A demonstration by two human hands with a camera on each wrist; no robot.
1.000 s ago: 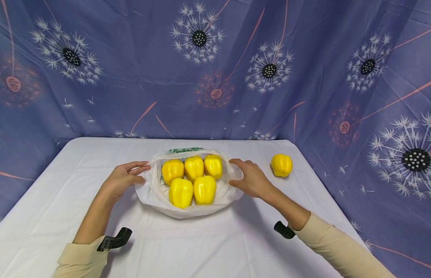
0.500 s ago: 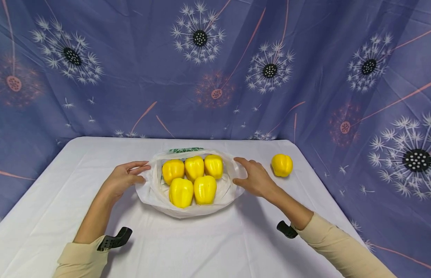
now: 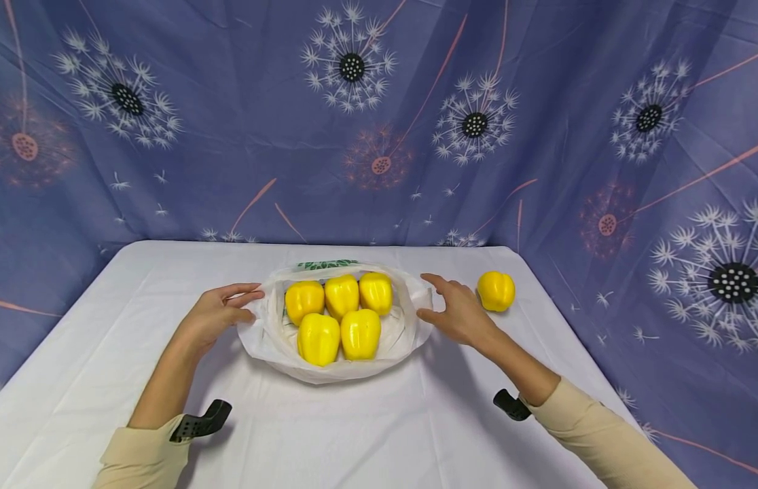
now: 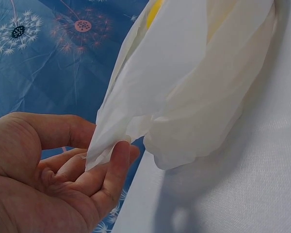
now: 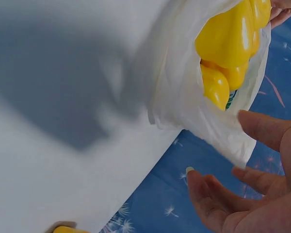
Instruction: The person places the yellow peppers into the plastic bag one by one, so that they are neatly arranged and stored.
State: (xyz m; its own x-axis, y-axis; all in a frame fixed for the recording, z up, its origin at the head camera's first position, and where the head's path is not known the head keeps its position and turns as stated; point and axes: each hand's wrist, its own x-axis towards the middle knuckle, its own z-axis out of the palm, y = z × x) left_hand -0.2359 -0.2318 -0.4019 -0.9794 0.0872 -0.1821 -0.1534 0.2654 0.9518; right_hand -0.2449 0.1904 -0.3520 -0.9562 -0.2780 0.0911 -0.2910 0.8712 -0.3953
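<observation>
A white plastic bag (image 3: 272,350) with a green print stands with its mouth wide open in the head view. Several yellow bell peppers (image 3: 318,339) lie inside it. At its left side my left hand (image 3: 214,316) holds the rim; in the left wrist view a corner of the bag (image 4: 111,131) passes between the fingers. My right hand (image 3: 460,314) is by the bag's right edge, thumb and fingers spread apart and gripping nothing. In the right wrist view its fingertips (image 5: 247,121) are right at the loose bag corner (image 5: 233,145).
One more yellow bell pepper (image 3: 496,291) lies on the table to the right, just beyond my right hand. A white cloth covers the table (image 3: 330,435). Behind it and along the sides hangs a blue curtain (image 3: 244,102) with dandelion prints.
My right hand has moved to the right, off the bag's right rim and toward the single bell pepper. The left hand and the bell peppers in the bag stay in place.
</observation>
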